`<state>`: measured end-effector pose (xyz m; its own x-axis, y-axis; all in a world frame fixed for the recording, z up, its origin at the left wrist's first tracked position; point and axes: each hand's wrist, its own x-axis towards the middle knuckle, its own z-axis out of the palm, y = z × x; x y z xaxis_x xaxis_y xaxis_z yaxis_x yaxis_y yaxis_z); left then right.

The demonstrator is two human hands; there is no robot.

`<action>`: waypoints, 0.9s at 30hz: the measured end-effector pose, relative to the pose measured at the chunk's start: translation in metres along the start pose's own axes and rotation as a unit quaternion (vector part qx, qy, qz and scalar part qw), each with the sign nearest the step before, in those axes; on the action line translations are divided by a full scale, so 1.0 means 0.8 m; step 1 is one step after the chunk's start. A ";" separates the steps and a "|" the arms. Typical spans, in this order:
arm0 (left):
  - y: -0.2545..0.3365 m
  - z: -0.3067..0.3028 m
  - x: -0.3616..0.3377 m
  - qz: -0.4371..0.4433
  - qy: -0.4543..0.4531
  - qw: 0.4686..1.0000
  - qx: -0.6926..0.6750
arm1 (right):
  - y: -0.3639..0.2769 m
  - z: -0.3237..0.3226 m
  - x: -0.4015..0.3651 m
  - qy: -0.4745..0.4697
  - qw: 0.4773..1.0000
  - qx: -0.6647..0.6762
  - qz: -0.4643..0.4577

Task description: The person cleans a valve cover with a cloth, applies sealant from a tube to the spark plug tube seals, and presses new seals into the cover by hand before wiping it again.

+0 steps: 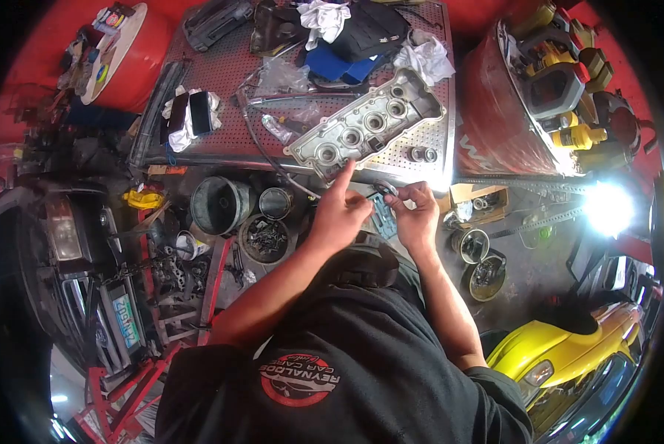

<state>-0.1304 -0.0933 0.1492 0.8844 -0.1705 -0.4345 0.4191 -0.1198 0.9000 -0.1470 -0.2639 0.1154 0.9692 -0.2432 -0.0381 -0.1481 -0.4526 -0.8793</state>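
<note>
A silver metal valve cover [361,133] with several round plug holes lies tilted across the front of the perforated metal table [221,140]. My left hand [339,211] is at its near edge, index finger stretched onto or just above the cover. Its other fingers are curled, and a small dark piece shows by the fingertips, too small to name. My right hand [418,214] pinches a small ring-shaped seal [386,189] just off the table's front edge. Two similar rings [421,154] sit on the table right of the cover.
Cloths [424,58], plastic bags and two phones [200,111] lie on the table. At right stands a red drum [494,111] with oil bottles [557,89]. Below are a bucket [222,205], tins of small parts [265,238] and a cardboard box [483,200]. A bright lamp [608,210] shines at right.
</note>
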 end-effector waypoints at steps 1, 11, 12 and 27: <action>-0.004 -0.005 0.002 -0.062 -0.027 0.993 -0.096 | 0.001 0.001 0.001 -0.002 1.000 0.001 0.000; -0.017 0.003 -0.005 -0.075 -0.108 0.963 -0.234 | 0.001 0.006 0.010 -0.021 0.997 -0.076 -0.025; -0.018 0.004 -0.006 -0.041 -0.110 0.979 -0.167 | 0.000 0.005 0.012 -0.021 0.996 -0.076 -0.031; -0.013 0.003 -0.022 0.153 -0.071 0.944 0.283 | -0.007 0.004 0.014 -0.069 0.987 -0.141 -0.020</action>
<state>-0.1509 -0.0917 0.1472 0.8927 -0.4064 -0.1946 -0.0636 -0.5412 0.8385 -0.1343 -0.2613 0.1185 0.9901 -0.1100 -0.0868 -0.1389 -0.6856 -0.7146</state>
